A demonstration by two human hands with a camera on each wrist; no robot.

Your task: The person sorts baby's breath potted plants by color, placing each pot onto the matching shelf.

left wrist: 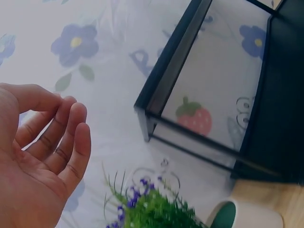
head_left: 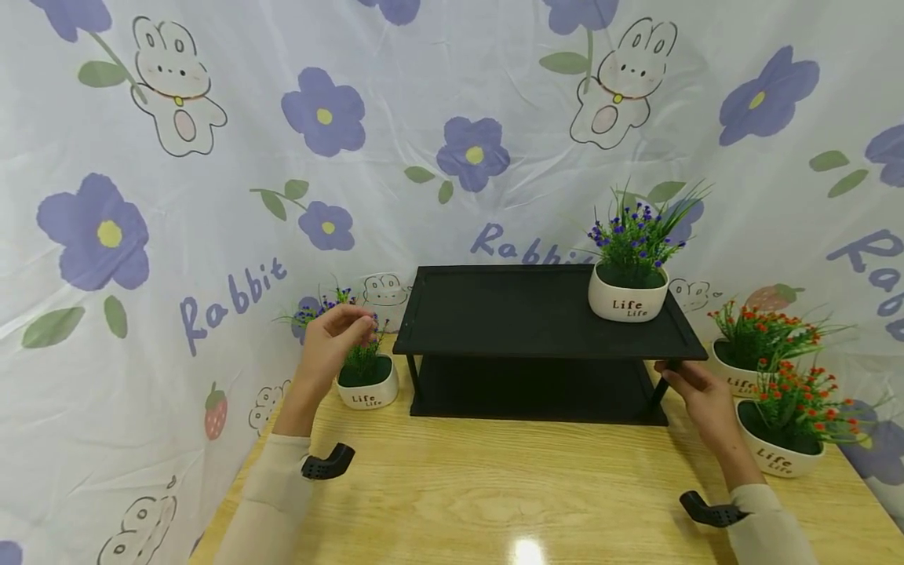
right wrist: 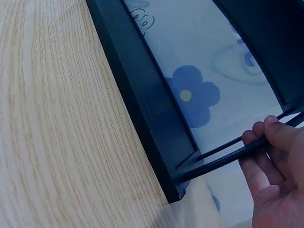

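A black two-tier shelf point(head_left: 494, 310) stands on the wooden table, a white pot of purple flowers point(head_left: 627, 294) on the right of its top board. My right hand point(head_left: 706, 404) is at the shelf's front right corner, under the top board. In the right wrist view, its thumb and fingers grip a thin black post point(right wrist: 223, 160) of the shelf. Raised in the air, my left hand point(head_left: 332, 341) has loosely bent fingers with nothing between them. It partly covers another potted purple plant point(head_left: 367, 388) left of the shelf; the left wrist view shows it apart from the shelf frame.
Two white pots with orange-red flowers, a rear one point(head_left: 738, 380) and a front one point(head_left: 780, 455), stand right of the shelf, close to the right forearm. A patterned cloth point(head_left: 395, 86) hangs behind and beside the table point(head_left: 494, 486).
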